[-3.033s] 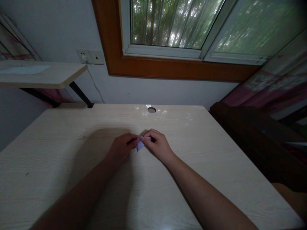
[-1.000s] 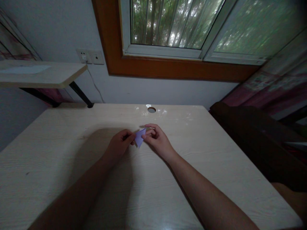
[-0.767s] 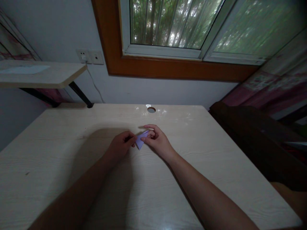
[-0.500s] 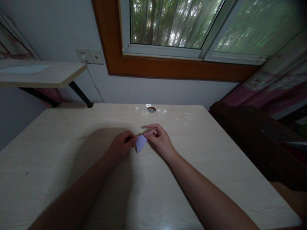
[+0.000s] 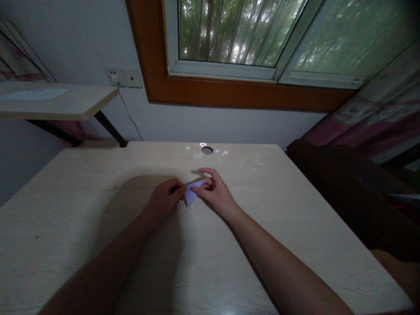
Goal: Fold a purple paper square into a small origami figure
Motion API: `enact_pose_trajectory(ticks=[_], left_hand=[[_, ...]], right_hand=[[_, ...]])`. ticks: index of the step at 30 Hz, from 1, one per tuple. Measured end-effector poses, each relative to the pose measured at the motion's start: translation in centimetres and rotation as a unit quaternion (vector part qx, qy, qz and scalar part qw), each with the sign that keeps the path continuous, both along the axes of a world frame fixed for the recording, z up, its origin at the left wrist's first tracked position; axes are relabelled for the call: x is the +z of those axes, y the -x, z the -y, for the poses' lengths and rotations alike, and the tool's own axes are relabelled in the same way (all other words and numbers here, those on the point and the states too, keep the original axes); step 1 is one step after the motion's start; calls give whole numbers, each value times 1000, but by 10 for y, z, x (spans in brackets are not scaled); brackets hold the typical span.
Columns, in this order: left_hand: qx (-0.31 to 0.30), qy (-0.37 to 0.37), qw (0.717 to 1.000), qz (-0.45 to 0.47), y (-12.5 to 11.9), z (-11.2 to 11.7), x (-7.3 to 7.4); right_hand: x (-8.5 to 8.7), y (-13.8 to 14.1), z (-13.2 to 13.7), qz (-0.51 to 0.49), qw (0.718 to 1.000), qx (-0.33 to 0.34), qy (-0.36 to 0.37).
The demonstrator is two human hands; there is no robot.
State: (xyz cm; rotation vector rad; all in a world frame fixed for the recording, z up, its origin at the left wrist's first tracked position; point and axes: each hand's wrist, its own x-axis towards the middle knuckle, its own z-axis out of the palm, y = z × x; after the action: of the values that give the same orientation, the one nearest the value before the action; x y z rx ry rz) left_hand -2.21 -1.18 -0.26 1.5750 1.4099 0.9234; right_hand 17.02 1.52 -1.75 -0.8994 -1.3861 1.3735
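A small piece of purple paper (image 5: pixel 189 197), folded to a triangle-like shape with a point toward me, is held between both hands just above the desk. My left hand (image 5: pixel 167 195) pinches its left edge between thumb and fingers. On the other side, my right hand (image 5: pixel 218 189) has its thumb on the paper's face and curled fingers behind the right corner; its index finger is stretched out past the paper. The fingertips hide parts of both edges.
The pale wood-grain desk (image 5: pixel 210 249) has a round cable hole (image 5: pixel 207 150) near its back edge. A raised shelf (image 5: pixel 95 103) on black legs stands at the back left. Behind are wall sockets (image 5: pixel 123 77) with a cord, and a window. Dark furniture (image 5: pixel 341 192) adjoins the right.
My right thumb has slid left and slightly down across the paper, so the upper right corner shows more. The paper has tilted a little. My left hand stays nearly in place.
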Motion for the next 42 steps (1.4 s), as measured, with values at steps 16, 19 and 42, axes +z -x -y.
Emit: enact_pose_trajectory(ticks=[16,19,42], left_hand=[[-13,-3,1000,-11,1,-1,-3],[-15,-1,1000,-8,1,0,-1],[-14,1,999,43,2,0,-1]], right_hand=[[0,1,-2,-86,992,-93,26],[2,1,-1,-70,992,-108,10],[1,-3,1,115,993,-4,-31]])
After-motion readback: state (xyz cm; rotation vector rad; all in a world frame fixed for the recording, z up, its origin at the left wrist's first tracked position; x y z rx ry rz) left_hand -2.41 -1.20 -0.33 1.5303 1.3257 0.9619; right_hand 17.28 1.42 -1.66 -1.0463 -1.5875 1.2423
